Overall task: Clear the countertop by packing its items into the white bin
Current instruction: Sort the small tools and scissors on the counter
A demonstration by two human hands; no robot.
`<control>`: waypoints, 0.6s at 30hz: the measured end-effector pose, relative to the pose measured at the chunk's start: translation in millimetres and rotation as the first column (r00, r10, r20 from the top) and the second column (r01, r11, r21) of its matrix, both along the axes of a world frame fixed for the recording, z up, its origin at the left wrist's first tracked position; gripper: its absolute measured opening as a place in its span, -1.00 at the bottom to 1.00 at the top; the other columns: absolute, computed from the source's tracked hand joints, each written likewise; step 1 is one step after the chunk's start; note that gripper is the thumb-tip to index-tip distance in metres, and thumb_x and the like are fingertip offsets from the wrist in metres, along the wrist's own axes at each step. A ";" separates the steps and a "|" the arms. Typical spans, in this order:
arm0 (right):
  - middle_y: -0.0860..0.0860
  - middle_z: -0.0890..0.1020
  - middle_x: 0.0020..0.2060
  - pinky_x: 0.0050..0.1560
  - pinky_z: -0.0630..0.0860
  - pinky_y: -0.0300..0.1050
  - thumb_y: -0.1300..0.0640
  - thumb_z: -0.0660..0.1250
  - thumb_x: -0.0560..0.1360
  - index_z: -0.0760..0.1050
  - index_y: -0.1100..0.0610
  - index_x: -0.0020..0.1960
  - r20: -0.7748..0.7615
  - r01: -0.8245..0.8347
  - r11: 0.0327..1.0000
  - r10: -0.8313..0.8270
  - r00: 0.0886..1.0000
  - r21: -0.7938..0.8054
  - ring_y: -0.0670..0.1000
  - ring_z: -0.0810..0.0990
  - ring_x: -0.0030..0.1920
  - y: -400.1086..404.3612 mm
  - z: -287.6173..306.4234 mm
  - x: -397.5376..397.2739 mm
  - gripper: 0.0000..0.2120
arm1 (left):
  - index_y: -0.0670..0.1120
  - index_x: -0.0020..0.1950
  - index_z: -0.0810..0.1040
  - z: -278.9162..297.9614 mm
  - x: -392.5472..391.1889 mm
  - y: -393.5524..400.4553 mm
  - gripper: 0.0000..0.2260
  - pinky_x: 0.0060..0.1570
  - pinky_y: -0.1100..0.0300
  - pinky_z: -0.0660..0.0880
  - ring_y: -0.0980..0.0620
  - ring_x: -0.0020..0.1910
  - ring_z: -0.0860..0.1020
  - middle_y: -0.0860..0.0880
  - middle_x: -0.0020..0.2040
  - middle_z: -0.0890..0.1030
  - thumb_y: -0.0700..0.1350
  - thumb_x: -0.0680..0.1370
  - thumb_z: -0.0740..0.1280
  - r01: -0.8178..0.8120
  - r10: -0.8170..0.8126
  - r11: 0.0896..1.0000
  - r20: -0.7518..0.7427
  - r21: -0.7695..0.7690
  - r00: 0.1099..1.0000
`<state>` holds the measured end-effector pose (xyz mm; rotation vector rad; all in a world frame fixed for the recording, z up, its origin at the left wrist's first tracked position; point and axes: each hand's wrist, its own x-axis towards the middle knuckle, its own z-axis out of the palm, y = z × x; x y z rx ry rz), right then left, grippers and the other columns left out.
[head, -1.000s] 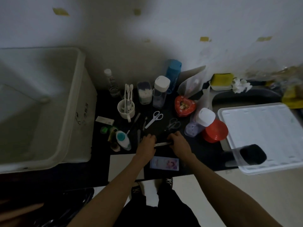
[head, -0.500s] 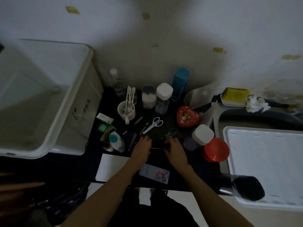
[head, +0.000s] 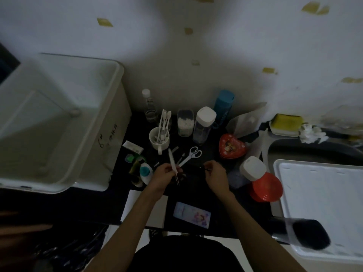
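While my view is dim, I can make out a black surface set against a pale wall spotted with yellowish tape bits. One white bin stands at the left end, its rim above the clutter, and I see nothing inside it. To the right sits a sink with one white tray laid over it and one yellow sponge behind.

On the surface I count one mug holding several toothbrushes, one clear bottle, one blue bottle, one swab box, two white-capped jars, one heart tin, one red lid, one white scissors, one card and one white sheet at the front edge.

My left hand has its grip pinched on a thin white-handled tool, raised just above the surface, tip pointing toward me. My right hand has its grip pressed on something small and dark; I cannot tell what it is. The two hands are near each other, apart, in front of the scissors.
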<state>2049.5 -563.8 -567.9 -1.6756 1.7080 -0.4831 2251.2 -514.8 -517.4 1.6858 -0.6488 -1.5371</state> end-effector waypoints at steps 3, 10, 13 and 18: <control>0.14 0.63 0.06 0.15 0.53 -0.01 0.31 0.34 0.45 0.57 0.18 0.10 -0.092 -0.074 0.997 0.076 0.993 0.029 0.13 0.60 0.10 -17.6 -3.0 6.6 -0.77 | -0.25 0.09 0.51 22.3 1.5 10.1 -0.89 0.07 -0.02 0.57 -0.16 -0.01 0.65 -0.18 -0.07 0.70 -0.25 0.63 0.23 -0.141 0.143 0.990 -0.193 0.020 0.971; 0.14 0.54 0.12 0.04 0.55 0.02 0.28 0.25 0.49 0.55 0.16 0.15 -0.378 -0.195 0.976 0.216 0.900 0.094 0.19 0.59 0.09 -33.5 -3.8 18.7 -0.74 | -0.21 0.11 0.51 41.1 18.7 28.8 -0.86 -0.02 0.03 0.59 -0.09 -0.06 0.65 -0.13 -0.13 0.70 -0.18 0.65 0.21 -0.135 0.128 0.988 -0.102 -0.069 0.987; 0.13 0.51 0.12 0.05 0.56 0.06 0.25 0.32 0.47 0.53 0.14 0.10 -0.398 -0.222 0.967 0.254 0.881 0.125 0.19 0.58 0.08 -38.6 -5.4 15.9 -0.78 | -0.19 0.09 0.51 44.5 24.1 35.3 -0.87 -0.04 0.06 0.58 -0.14 -0.01 0.64 -0.12 -0.11 0.70 -0.18 0.66 0.20 -0.126 0.118 0.988 -0.090 -0.085 0.989; 0.09 0.51 0.06 -0.05 0.56 0.01 0.26 0.34 0.45 0.53 0.12 -0.01 -0.417 -0.264 0.958 0.287 0.862 0.115 0.16 0.59 0.01 -38.3 -7.4 13.7 -0.86 | -0.21 0.13 0.50 51.1 28.0 41.1 -0.85 -0.14 0.15 0.60 -0.16 -0.03 0.65 -0.14 -0.09 0.70 -0.18 0.66 0.18 -0.140 0.129 0.986 -0.117 -0.094 0.985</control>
